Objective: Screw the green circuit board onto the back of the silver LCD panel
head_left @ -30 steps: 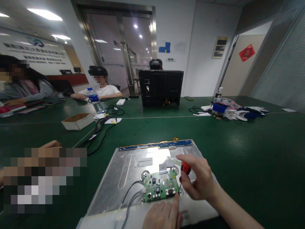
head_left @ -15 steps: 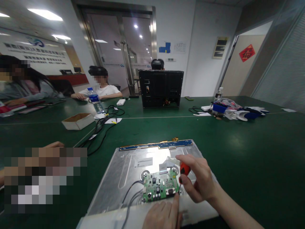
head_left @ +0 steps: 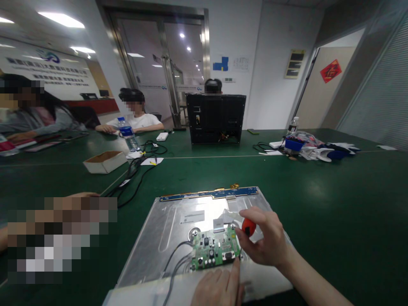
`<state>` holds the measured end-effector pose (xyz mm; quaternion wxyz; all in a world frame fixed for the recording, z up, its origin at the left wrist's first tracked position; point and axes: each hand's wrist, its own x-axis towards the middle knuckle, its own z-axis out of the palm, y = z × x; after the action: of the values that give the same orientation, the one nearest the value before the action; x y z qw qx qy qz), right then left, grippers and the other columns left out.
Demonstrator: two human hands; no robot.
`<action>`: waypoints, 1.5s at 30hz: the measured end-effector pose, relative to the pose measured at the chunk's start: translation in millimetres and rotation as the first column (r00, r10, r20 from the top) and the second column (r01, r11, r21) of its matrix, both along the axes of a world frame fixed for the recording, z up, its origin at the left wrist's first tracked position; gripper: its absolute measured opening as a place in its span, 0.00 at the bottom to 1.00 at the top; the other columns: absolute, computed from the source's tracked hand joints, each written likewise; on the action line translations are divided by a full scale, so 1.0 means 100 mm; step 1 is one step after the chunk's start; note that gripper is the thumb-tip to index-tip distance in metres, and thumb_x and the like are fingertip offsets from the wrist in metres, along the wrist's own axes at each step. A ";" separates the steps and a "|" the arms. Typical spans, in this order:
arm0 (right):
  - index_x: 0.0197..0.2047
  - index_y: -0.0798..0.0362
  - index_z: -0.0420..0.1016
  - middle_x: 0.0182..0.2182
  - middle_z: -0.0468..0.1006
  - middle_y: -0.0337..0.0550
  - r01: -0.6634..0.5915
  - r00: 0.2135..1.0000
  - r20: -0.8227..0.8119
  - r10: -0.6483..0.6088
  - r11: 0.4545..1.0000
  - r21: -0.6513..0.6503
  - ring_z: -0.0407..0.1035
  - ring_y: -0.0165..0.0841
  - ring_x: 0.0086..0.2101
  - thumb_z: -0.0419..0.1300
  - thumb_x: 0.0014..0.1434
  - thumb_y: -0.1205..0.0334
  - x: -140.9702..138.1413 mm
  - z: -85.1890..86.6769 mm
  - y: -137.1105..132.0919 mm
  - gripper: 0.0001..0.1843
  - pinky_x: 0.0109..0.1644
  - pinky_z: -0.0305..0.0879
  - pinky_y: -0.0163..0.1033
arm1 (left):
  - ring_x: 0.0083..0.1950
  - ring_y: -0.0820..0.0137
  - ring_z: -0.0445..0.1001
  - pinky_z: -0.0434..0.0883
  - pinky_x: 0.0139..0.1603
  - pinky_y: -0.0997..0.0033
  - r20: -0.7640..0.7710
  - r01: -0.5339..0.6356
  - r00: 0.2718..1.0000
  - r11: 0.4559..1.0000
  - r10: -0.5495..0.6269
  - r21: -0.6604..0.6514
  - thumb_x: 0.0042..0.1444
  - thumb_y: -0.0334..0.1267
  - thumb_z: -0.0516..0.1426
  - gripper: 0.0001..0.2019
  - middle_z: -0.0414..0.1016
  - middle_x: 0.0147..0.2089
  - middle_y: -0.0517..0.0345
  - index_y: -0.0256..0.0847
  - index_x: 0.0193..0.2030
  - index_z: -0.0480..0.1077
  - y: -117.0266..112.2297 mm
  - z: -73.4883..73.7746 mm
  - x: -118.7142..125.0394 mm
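Note:
A green circuit board lies on the back of a silver metal panel, with dark cables running from its left edge. My right hand is closed around the red and black handle of a screwdriver, mostly with thumb and index finger. The screwdriver stands near the board's right edge; its tip is hidden by my fingers and the corner. My left hand rests at the panel's near edge, its index finger stretched out to the board's lower right corner. Its other fingers are partly hidden. A blue strip board runs along the panel's far edge.
At the left, another person's hand is partly blurred out. Beyond are an open white box, black cables, a water bottle and a black monitor casing. Gloves and a blue box sit far right.
My right thumb has shifted up and to the left along the screwdriver, and the handle shows a different side, as if turned. My left hand stays in place.

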<state>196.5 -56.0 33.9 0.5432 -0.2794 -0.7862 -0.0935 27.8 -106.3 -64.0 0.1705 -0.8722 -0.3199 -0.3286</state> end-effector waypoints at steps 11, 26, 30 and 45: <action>0.48 0.53 0.65 0.22 0.70 0.34 -0.033 0.999 0.040 0.033 0.999 -0.010 0.65 0.29 0.20 0.51 0.66 0.61 0.03 0.00 -0.01 0.09 0.23 0.60 0.34 | 0.22 0.70 0.76 0.71 0.24 0.70 -0.017 -0.012 1.000 1.000 0.012 0.001 0.74 0.34 0.35 0.20 0.75 0.26 0.60 0.32 0.49 0.67 -0.02 -0.06 -0.01; 0.49 0.55 0.67 0.28 0.76 0.41 -0.059 0.998 0.004 0.059 0.998 -0.025 0.70 0.31 0.24 0.52 0.56 0.71 0.03 0.08 -0.04 0.17 0.25 0.65 0.35 | 0.20 0.70 0.75 0.69 0.21 0.70 -0.007 -0.005 1.000 1.000 0.005 0.020 0.74 0.34 0.35 0.21 0.74 0.24 0.60 0.32 0.48 0.67 -0.01 -0.02 -0.02; 0.49 0.54 0.67 0.26 0.74 0.39 -0.061 0.998 0.004 0.061 0.998 -0.022 0.69 0.30 0.23 0.51 0.57 0.70 0.02 0.08 -0.02 0.15 0.24 0.63 0.34 | 0.21 0.70 0.75 0.69 0.22 0.70 0.010 0.002 1.000 1.000 -0.002 0.007 0.75 0.35 0.35 0.21 0.75 0.25 0.60 0.32 0.47 0.67 0.00 0.01 0.00; 0.61 0.52 0.68 0.25 0.75 0.36 -0.006 1.000 0.010 0.006 1.000 0.003 0.68 0.28 0.21 0.60 0.66 0.63 0.02 0.06 0.00 0.20 0.24 0.65 0.32 | 0.22 0.70 0.75 0.70 0.24 0.71 -0.016 -0.008 1.000 1.000 0.008 -0.001 0.74 0.34 0.36 0.20 0.74 0.26 0.59 0.32 0.49 0.67 -0.01 -0.09 -0.02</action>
<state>198.7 -55.6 39.6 0.5402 -0.2754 -0.7896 -0.0944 25.3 -107.2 -72.8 0.1739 -0.8736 -0.3220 -0.3207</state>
